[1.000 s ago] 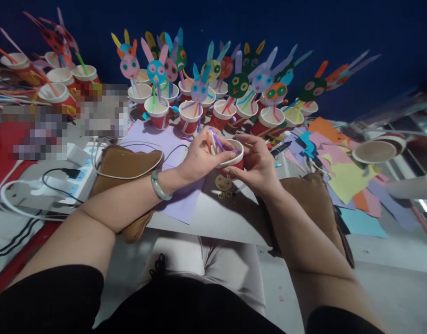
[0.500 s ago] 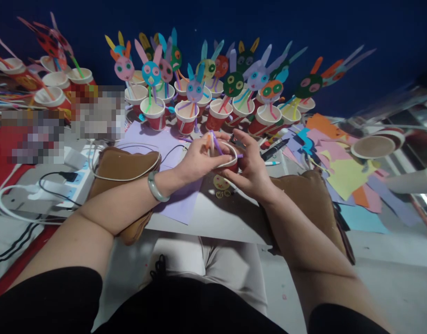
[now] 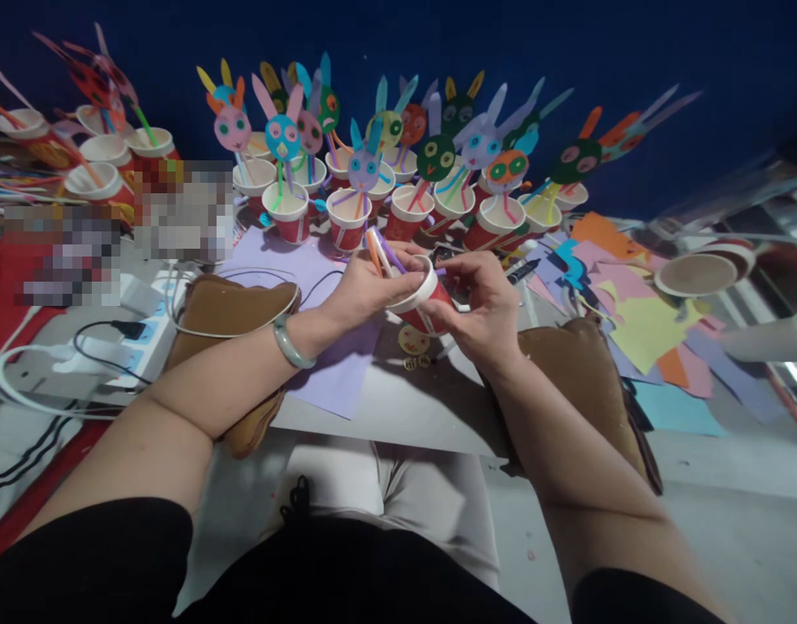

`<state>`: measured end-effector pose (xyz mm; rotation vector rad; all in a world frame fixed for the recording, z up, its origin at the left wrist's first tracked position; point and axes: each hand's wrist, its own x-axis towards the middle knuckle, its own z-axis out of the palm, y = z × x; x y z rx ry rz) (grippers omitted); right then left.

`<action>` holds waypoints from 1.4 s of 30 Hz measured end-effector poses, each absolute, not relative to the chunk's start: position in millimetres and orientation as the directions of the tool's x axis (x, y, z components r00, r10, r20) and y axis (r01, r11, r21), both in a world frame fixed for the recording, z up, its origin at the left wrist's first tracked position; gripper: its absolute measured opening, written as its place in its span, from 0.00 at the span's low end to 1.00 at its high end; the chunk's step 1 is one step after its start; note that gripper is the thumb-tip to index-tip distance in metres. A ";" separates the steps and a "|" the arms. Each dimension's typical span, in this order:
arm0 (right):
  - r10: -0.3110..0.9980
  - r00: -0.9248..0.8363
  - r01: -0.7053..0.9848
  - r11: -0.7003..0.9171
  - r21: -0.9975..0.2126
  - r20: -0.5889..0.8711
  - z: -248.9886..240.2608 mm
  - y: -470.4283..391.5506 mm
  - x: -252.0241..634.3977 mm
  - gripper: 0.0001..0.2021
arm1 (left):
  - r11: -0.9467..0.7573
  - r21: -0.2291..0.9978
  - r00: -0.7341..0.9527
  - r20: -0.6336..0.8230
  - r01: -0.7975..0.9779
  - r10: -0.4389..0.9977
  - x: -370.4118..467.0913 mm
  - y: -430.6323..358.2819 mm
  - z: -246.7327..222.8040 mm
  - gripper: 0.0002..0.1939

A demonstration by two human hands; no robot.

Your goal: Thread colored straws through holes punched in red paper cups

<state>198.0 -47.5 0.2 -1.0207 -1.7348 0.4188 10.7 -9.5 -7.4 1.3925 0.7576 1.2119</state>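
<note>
Between my hands is a red paper cup [image 3: 430, 317] with a white rim, tilted over the table. My left hand [image 3: 372, 290] grips its rim, thumb on the near side. Orange, white and purple straws [image 3: 384, 251] stick up from the cup beside my left fingers. My right hand [image 3: 482, 303] is closed at the cup's right side, its fingertips by a purple straw end that pokes out through the wall. Below the cup, a round yellow paper face [image 3: 411, 339] and small yellow discs [image 3: 416, 363] with lettering lie on the table.
Several red cups with paper rabbit heads [image 3: 363, 169] stand along the back. Brown cushions [image 3: 230, 321] lie under both forearms. Purple paper [image 3: 333, 373] is on the left, coloured paper scraps [image 3: 638, 321] on the right. A power strip [image 3: 152, 338] with cables sits far left.
The cup has turned so that its red side shows and its mouth tilts left. My right fingers, spread before, have closed in on the cup and the purple straw end.
</note>
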 end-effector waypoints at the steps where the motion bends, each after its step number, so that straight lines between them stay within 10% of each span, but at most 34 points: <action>1: 0.802 -0.093 0.429 0.568 -0.703 0.591 2.8 -48.2 198.1 0.21 | -0.210 0.961 0.277 0.254 -0.178 0.927 10.8 -9.2 -7.9 0.16; 34: 0.790 0.154 0.133 0.579 -0.805 0.594 -6.3 -37.3 196.7 0.14 | -0.292 0.933 0.393 0.354 -0.209 0.849 8.6 -1.4 -8.8 0.47; 42: 0.742 0.289 0.111 0.602 -0.791 0.605 -2.6 -31.4 202.1 0.17 | -0.106 0.966 0.225 0.160 -0.234 0.961 8.6 6.0 -3.7 0.10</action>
